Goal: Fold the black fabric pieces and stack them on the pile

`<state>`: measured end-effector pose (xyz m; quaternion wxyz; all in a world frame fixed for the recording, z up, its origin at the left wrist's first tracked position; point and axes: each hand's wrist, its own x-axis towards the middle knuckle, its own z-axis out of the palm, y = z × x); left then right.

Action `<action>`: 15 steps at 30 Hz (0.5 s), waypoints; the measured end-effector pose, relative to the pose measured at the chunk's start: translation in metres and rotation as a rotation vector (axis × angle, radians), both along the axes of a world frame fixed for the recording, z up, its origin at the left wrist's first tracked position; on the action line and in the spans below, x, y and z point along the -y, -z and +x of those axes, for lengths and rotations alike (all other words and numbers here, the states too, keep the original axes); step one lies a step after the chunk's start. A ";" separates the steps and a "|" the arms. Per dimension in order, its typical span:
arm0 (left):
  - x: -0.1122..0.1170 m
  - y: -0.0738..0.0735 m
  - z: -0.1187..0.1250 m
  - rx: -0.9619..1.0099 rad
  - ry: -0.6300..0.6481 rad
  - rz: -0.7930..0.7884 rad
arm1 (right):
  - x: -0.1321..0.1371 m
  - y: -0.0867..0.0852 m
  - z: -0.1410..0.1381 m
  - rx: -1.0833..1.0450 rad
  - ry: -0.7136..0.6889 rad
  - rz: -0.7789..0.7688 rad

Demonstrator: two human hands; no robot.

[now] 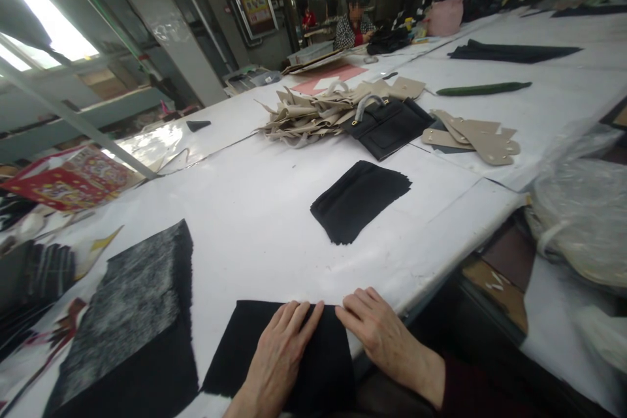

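A dark piece of black fabric (pixel 225 353) lies at the table's near edge, its far edge straight. My left hand (pixel 281 349) rests flat on top of it, fingers stretched toward that far edge. At the fabric's far right corner is my right hand (pixel 377 333), fingers bent and close together, with the index fingertip on the corner; its thumb is hidden. To the left lies a larger stack of black fabric (pixel 132 300) with a mottled grey upper face. Farther ahead sits a small pile of black fabric pieces (pixel 360 202) with jagged edges.
On the white table (pixel 245 209) lie a heap of beige pieces (pixel 304 114), a black handbag (pixel 389 127), loose beige straps (pixel 475 134) and a long green object (pixel 482 89). Plastic-wrapped material (pixel 582 215) stands at right, a red bag (pixel 73 176) at left. Another person (pixel 350 29) sits far back.
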<state>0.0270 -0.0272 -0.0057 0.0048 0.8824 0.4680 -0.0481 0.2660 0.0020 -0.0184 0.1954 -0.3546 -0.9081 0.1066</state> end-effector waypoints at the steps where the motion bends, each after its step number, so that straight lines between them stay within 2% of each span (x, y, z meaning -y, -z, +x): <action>1: 0.000 0.000 0.000 -0.004 0.001 0.008 | 0.001 0.000 0.000 -0.019 0.016 -0.024; 4: 0.001 0.001 0.001 -0.018 0.004 0.036 | 0.002 0.000 -0.003 -0.048 0.099 -0.055; 6: 0.002 0.001 0.002 -0.025 0.003 0.040 | 0.003 0.000 -0.007 -0.013 0.127 -0.013; 11: 0.003 -0.001 0.001 -0.011 -0.002 0.032 | 0.007 0.001 -0.013 0.119 0.064 0.129; 15: 0.007 -0.001 -0.023 -0.015 -0.050 0.039 | 0.008 0.001 -0.008 0.156 0.024 0.127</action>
